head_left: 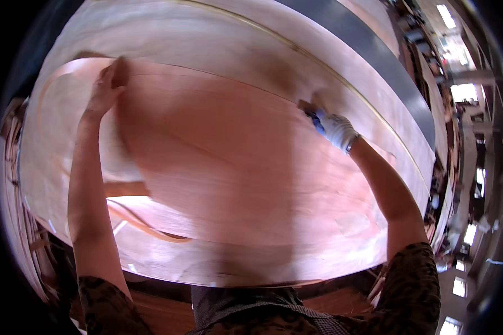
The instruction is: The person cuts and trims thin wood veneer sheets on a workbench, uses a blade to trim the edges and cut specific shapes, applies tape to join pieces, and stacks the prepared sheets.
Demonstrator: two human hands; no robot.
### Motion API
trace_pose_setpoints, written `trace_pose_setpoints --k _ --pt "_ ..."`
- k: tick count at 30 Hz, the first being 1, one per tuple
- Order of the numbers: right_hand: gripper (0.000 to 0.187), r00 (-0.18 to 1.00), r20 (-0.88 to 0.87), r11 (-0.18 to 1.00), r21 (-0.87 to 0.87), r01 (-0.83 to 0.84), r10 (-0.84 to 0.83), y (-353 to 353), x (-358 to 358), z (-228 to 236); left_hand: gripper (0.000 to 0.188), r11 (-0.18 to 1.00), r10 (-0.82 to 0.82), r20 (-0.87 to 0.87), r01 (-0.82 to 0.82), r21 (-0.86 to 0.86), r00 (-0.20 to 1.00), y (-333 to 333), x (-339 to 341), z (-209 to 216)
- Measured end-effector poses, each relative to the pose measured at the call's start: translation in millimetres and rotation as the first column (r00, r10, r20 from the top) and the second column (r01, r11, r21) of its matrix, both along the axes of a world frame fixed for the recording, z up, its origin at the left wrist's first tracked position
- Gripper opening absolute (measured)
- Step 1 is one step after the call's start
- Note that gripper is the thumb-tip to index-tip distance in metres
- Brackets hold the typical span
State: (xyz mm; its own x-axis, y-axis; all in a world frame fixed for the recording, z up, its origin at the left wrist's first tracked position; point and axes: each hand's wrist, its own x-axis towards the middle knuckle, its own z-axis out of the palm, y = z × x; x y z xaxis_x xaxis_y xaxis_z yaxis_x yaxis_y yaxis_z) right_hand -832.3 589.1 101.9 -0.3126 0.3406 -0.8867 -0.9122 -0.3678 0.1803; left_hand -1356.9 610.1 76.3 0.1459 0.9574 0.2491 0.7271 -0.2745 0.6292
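A large, thin reddish wood veneer sheet [223, 145] spreads over the pale worktop in front of me. Its left edge is raised and curved, smeared by motion. At the far left corner my bare left hand [107, 89] is closed on that edge, with the fingertips partly hidden. My right hand [340, 132], in a whitish glove, grips a hand tool [314, 115] with a blue handle and a brown end. The tool's end is at the sheet's far edge, towards the right; its exact kind is not clear.
A thin brass-coloured strip [341, 81] runs along the worktop's far side, with a dark grey band [374, 53] beyond it. An orange-brown curved strip [156, 231] lies near the front left. Stacked sheets [11, 145] stand past the left edge. Windows and clutter line the right.
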Motion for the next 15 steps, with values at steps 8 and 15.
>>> trace_pose_setpoints --k 8,15 --pt "0.026 -0.775 0.6 -0.289 -0.791 -0.539 -0.197 -18.0 24.6 35.8 0.046 0.991 -0.051 -0.33 0.089 0.101 0.942 -107.1 370.9 5.3" --pt "0.044 -0.925 0.264 -0.203 -0.956 -0.212 -0.275 -143.6 231.2 53.4 0.045 0.983 0.054 -0.47 0.035 0.178 0.881 -110.0 349.7 1.5"
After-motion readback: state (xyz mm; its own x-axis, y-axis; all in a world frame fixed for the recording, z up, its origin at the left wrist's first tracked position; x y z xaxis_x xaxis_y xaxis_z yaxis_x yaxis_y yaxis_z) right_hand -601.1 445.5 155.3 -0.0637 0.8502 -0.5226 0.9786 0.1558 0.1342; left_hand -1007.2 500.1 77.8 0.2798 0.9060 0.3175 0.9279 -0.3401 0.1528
